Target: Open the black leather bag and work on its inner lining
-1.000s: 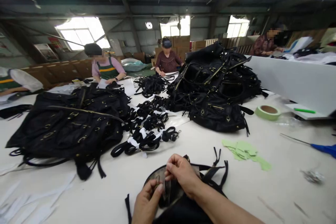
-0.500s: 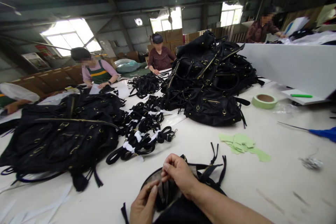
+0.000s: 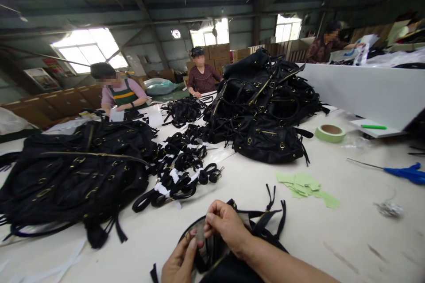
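A black bag [image 3: 262,230] lies open on the white table at the near edge, straps trailing to the right. My left hand [image 3: 181,263] pinches the bag's rim near a small metal ring. My right hand [image 3: 227,225] grips the grey lining at the bag's mouth, fingers closed on it. The two hands almost touch over the opening.
A heap of black bags [image 3: 76,172] lies at left, another pile [image 3: 265,106] at centre back, bundled straps [image 3: 181,168] between them. Green paper tags [image 3: 305,185], a tape roll [image 3: 330,133] and blue scissors [image 3: 403,172] lie at right. Several people work at the far side.
My hands stay on the bag's mouth with small finger shifts. The view has swung a little; the left hand's fingers have slid up along the rim.
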Available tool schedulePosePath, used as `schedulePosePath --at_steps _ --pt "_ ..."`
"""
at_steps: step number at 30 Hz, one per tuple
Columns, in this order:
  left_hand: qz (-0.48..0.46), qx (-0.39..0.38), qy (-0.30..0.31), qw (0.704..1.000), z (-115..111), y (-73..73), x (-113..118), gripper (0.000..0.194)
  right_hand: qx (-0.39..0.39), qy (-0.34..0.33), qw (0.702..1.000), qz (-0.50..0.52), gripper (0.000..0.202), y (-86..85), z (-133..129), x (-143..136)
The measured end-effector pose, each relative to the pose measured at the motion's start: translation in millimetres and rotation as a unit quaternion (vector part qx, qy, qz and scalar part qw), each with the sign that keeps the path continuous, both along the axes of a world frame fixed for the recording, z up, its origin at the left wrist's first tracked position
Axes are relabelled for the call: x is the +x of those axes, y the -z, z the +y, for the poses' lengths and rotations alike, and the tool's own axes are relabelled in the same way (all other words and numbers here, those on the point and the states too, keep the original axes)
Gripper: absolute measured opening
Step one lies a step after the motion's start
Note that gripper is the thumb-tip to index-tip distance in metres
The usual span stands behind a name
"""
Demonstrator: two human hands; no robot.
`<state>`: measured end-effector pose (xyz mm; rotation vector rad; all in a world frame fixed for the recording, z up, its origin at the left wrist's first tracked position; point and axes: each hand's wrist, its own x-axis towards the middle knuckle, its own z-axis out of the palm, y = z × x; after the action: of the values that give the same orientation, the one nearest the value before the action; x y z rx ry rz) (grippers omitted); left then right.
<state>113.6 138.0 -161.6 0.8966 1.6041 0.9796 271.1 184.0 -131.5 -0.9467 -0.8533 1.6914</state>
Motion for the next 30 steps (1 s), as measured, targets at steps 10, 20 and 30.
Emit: schedulePosePath --at_steps 10,20,30 --pt "-0.07 0.033 -0.063 0.995 -6.5 -13.5 13.1 0.056 0.015 -0.01 0.999 -0.035 0.052 5.1 -0.3 -1.2" --pt "-0.063 0.043 -0.09 0.993 -10.2 -6.3 14.1 0.064 0.027 -0.004 0.998 -0.053 0.044 7.0 -0.6 -0.2" --pt "-0.064 0.012 -0.087 0.994 -7.8 -6.5 9.6 0.063 0.123 0.146 0.959 -0.209 0.046 -9.2 -7.1 9.6"
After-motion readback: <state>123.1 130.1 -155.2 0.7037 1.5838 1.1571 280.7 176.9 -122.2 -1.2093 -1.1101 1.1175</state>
